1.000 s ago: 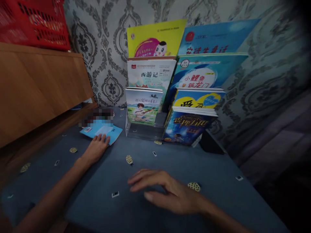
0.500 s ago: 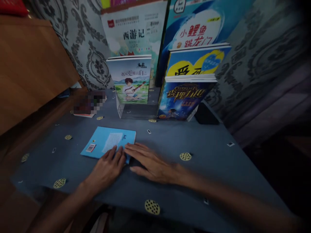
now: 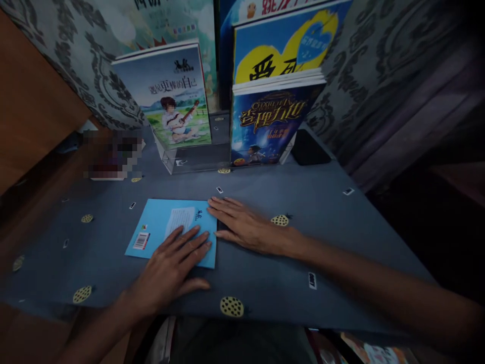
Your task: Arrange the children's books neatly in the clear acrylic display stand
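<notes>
A light blue book (image 3: pixel 159 217) lies flat on the table, its barcode at the near left corner. My left hand (image 3: pixel 174 263) rests on its lower right part, fingers spread and thumb out over the cloth. At the book's right edge lies my right hand (image 3: pixel 246 225), palm down with the fingers stretched out, the fingertips touching the upper right corner. Neither hand grips anything. What lies under the palms is hidden.
Behind the blue book, a clear acrylic stand (image 3: pixel 193 157) holds a book with a guitar player (image 3: pixel 182 111) and a dark blue book (image 3: pixel 269 124). A black flat object (image 3: pixel 310 147) lies right of it. A blurred-out book (image 3: pixel 113 154) is at the left. Patterned cloth (image 3: pixel 265 283) covers the table.
The view has tilted down and closer. My left hand's fingers have spread wider over the blue book. My right hand has shifted from the book's near right corner up to its far right corner.
</notes>
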`<state>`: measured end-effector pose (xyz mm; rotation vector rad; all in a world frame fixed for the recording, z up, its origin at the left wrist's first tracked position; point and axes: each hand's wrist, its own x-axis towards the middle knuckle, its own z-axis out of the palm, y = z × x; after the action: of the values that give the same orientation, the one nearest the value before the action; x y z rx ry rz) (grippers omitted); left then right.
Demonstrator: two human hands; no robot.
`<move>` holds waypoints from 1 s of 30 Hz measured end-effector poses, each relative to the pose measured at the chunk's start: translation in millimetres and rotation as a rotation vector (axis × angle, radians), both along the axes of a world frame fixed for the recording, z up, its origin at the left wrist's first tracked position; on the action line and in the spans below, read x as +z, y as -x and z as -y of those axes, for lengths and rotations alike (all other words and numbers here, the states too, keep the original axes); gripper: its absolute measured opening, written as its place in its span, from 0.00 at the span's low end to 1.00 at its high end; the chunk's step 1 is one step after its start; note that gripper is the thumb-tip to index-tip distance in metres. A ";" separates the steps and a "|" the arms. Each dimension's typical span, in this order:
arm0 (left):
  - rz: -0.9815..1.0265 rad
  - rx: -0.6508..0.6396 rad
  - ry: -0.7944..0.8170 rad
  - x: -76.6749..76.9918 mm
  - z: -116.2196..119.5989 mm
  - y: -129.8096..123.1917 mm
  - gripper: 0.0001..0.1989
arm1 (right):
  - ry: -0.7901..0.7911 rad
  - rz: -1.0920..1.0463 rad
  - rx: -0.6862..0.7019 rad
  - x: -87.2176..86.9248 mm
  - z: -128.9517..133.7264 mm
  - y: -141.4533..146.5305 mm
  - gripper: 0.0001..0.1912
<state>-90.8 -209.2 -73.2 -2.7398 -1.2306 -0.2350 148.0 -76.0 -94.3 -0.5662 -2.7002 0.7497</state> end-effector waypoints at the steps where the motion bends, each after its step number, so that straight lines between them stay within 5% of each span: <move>1: -0.003 0.026 0.065 1.6 -2.3 7.1 0.32 | -0.007 -0.005 0.004 -1.4 -0.5 0.1 0.34; 9: 0.054 0.552 0.279 2.8 -45.4 85.3 0.35 | -0.024 -0.010 0.012 -5.1 -0.9 2.1 0.34; 13: 0.039 0.671 0.219 -1.3 -52.1 91.0 0.34 | -0.025 0.012 0.003 -3.2 -0.8 3.5 0.34; 16: -0.006 0.582 0.107 -0.2 -41.2 75.2 0.33 | -0.035 0.022 0.004 -3.4 -1.1 3.9 0.33; 22: -0.093 0.094 0.171 6.9 -11.9 39.6 0.47 | -0.080 -0.047 -0.016 -6.3 -0.8 3.4 0.27; 30: -0.136 0.043 -0.039 1.1 -1.0 41.5 0.31 | -0.080 -0.072 -0.030 1.1 3.8 0.7 0.30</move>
<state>-132.3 -208.2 -72.1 -2.6441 -1.2330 -0.0663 147.3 -79.8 -93.2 -0.5484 -2.6361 0.6383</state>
